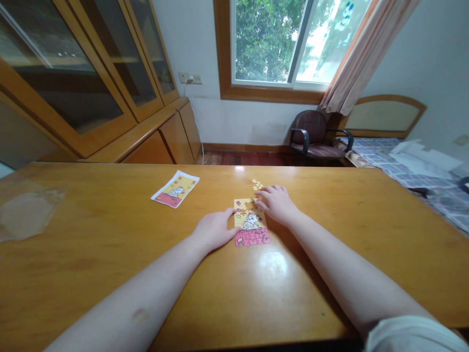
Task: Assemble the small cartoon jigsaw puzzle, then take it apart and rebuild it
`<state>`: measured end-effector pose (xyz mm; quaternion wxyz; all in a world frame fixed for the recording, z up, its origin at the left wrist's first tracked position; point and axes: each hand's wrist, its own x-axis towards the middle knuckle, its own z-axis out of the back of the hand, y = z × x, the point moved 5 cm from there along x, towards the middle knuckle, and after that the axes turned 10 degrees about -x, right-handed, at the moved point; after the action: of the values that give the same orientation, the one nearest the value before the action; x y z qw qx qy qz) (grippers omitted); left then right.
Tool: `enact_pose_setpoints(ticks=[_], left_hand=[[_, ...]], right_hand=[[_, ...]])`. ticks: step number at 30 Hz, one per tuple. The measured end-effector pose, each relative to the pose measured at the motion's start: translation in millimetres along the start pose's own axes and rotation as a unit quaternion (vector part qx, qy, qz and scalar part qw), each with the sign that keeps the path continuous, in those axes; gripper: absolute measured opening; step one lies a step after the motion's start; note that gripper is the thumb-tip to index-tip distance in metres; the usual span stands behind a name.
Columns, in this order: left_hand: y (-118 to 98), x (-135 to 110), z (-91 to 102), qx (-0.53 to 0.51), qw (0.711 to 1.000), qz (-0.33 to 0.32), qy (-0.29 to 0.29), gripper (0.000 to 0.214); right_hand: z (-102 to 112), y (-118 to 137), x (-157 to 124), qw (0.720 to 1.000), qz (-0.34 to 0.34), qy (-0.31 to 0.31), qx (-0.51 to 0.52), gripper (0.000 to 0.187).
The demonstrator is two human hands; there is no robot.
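Wooden tabletop: left hand, right hand apart, open, touching jigsaw puzzle.

Jigsaw puzzle on the table, picture card to its left, loose pieces behind

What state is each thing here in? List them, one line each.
Jigsaw puzzle: flat, lower part assembled, gaps in upper part
Loose puzzle pieces: small cluster beyond the puzzle
Left hand: open, at the puzzle's left edge
Right hand: open, fingers over the puzzle's top right
Picture card: flat on the table, angled
Clear plastic sheet: flat on the table
Cabinet glass doors: closed
Wall plug: in the socket
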<state>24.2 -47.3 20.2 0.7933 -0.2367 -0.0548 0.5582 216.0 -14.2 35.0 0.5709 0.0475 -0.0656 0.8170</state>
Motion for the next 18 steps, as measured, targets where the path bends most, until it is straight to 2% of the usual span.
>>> enact_pose_setpoints(ticks=[3, 7, 13, 18], left_hand=[[0.8, 0.2, -0.1, 0.002, 1.000, -0.001, 0.000, 0.058], [2.1, 0.3, -0.2, 0.000, 1.000, -0.002, -0.003, 0.059], [2.5, 0.6, -1.6, 0.007, 1.000, -0.001, 0.000, 0.059], [2.5, 0.6, -2.0, 0.012, 1.000, -0.005, -0.004, 0.058]], right_hand=[[-1.3, -25.3, 1.4, 0.996, -0.017, 0.073, 0.043, 0.024], [-4.4, -46.8, -0.1, 0.989, -0.048, 0.131, 0.048, 0.018], [-11.7, -37.4, -0.2, 0.984, 0.007, 0.178, 0.000, 0.022], [-15.8, -33.7, 0.0, 0.984, 0.012, 0.175, -0.010, 0.018]])
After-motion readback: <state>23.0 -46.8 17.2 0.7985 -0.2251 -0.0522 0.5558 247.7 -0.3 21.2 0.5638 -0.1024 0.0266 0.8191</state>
